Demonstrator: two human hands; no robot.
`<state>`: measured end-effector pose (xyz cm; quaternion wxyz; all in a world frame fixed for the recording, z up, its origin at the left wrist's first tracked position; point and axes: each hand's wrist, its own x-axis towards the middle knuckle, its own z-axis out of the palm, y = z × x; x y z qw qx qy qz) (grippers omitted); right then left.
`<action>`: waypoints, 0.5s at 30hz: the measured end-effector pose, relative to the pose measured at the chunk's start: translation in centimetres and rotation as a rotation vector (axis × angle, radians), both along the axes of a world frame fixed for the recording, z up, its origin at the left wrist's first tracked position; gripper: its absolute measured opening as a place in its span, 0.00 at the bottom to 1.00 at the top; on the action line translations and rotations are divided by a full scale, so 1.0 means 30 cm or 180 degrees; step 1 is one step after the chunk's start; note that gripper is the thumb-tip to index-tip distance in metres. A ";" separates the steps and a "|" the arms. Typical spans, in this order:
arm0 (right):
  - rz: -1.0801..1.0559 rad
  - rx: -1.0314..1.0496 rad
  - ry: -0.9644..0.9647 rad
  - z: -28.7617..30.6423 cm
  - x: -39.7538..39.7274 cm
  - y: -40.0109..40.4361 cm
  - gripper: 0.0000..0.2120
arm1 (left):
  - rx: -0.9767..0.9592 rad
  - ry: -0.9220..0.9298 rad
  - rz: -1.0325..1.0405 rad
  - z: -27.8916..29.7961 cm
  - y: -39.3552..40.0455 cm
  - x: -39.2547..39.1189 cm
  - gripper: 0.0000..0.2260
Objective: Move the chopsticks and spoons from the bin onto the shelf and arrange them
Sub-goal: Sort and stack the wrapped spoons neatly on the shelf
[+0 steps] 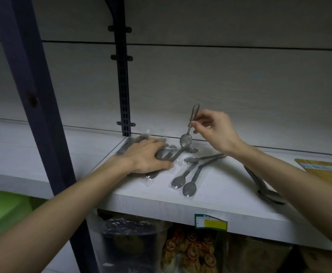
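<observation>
On the white shelf [210,205] lie several metal spoons in clear plastic sleeves. My left hand [147,155] rests flat on a pile of wrapped spoons [139,140] at the shelf's left end. My right hand [213,129] pinches the handle of one small spoon [188,133], held upright with its bowl down just above the shelf. Two wrapped spoons [188,182] lie near the front edge in the middle. A large dark spoon [265,188] lies further right, partly behind my right forearm. A pack of bamboo chopsticks [326,170] sits at the far right.
A dark metal upright [31,95] stands at the left in front of the shelf, and a slotted bracket rail [122,75] runs up the back wall. A green price label [210,222] hangs on the shelf edge. Bagged goods [188,251] sit on the level below.
</observation>
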<state>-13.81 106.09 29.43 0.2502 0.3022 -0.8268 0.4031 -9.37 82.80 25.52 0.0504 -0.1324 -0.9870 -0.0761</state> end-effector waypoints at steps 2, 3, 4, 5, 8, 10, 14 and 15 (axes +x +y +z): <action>-0.0070 -0.0233 -0.0162 0.006 -0.005 0.015 0.04 | -0.0016 0.0070 -0.0004 0.001 0.011 0.000 0.25; -0.0091 -0.0323 -0.0253 0.009 -0.003 0.021 0.04 | 0.0014 0.0125 0.0008 0.003 0.011 -0.003 0.20; -0.0098 -0.0422 -0.0364 0.012 -0.003 0.026 0.04 | 0.0057 0.0180 0.0031 0.008 0.009 -0.004 0.15; -0.0109 -0.0524 -0.0477 0.015 -0.004 0.031 0.03 | 0.0061 0.0210 0.0085 0.014 0.005 -0.007 0.11; -0.0146 -0.0642 -0.0688 0.032 -0.008 0.046 0.03 | 0.0091 0.0310 0.0258 0.029 -0.010 -0.019 0.11; -0.0210 -0.0572 -0.0792 0.044 -0.012 0.059 0.04 | 0.0148 0.0347 0.0411 0.030 -0.021 -0.030 0.08; -0.0545 -0.0513 -0.1063 0.047 -0.030 0.095 0.05 | 0.0347 0.0343 0.0579 0.033 -0.004 -0.030 0.10; -0.0637 -0.0547 -0.1141 0.043 -0.036 0.105 0.03 | 0.0384 0.0351 0.0580 0.038 0.005 -0.029 0.14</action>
